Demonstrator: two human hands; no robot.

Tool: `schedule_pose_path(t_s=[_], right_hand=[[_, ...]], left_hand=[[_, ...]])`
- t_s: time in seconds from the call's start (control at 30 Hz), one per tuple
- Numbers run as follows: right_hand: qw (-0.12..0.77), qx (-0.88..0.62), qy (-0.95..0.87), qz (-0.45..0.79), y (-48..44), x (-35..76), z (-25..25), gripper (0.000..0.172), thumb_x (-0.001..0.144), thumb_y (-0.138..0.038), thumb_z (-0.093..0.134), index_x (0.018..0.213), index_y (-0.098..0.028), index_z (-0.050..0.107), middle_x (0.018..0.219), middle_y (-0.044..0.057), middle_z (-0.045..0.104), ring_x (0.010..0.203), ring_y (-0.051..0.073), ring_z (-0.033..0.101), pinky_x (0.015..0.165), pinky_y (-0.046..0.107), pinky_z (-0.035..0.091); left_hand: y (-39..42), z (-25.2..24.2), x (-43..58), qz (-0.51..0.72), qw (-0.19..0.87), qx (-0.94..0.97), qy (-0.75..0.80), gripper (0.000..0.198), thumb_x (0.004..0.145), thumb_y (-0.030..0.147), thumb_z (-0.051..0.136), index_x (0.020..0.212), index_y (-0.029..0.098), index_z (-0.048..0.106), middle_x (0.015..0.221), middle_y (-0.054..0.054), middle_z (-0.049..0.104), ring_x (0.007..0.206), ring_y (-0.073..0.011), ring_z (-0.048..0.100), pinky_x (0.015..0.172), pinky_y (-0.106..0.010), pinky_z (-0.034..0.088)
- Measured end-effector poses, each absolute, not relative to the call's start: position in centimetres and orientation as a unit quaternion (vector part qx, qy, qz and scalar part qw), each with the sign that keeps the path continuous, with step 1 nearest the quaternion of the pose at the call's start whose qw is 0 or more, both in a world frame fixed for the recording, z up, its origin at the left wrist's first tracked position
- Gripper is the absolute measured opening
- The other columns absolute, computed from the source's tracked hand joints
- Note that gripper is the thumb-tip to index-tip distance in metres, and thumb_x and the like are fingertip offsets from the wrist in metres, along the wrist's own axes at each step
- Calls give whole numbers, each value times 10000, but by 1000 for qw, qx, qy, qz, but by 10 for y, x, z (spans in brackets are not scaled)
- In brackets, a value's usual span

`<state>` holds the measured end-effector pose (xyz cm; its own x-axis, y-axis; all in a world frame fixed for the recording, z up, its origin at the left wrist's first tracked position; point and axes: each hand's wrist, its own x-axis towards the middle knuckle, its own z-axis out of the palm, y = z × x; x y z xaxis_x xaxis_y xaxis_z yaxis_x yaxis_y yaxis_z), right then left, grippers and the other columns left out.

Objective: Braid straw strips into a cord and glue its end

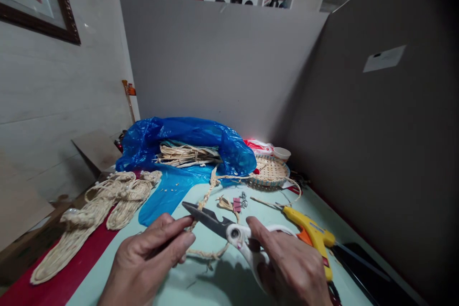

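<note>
My left hand [143, 260] is closed, thumb and fingers pinched on a braided straw cord [206, 196]. The cord runs up from my fingertips toward the back of the table, and a further length curves below the blades. White-handled scissors [247, 244] are gripped in my right hand [292, 263], index finger stretched along the pivot. Their dark blades point left across the cord, close to my left fingertips. Whether the blades touch the cord is hard to tell. A pink binder clip [237, 204] lies just beyond the scissors.
Woven straw sandals [131, 201] lie on the left. Straw strands [190, 154] fill a blue plastic bag [233, 148] at the back. A woven basket [270, 169] stands back right. To the right lie a yellow glue gun [308, 227] and a dark flat object [366, 265]. Grey panels [222, 62] enclose the table.
</note>
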<state>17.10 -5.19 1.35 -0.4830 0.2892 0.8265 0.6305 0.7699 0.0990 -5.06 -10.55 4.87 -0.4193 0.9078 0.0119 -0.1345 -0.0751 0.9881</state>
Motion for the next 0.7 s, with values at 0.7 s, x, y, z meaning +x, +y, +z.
schedule_pose_path(t_s=[0.7], right_hand=[[405, -287, -858, -135, -57, 168, 23, 609, 642, -6, 458, 1241, -88, 525, 683, 15, 655, 552, 164, 574, 513, 276, 429]], left_hand=[[-107, 44, -48, 633, 405, 369, 546, 116, 585, 331, 834, 691, 289, 816, 667, 34, 563, 618, -123, 521, 567, -207, 475]])
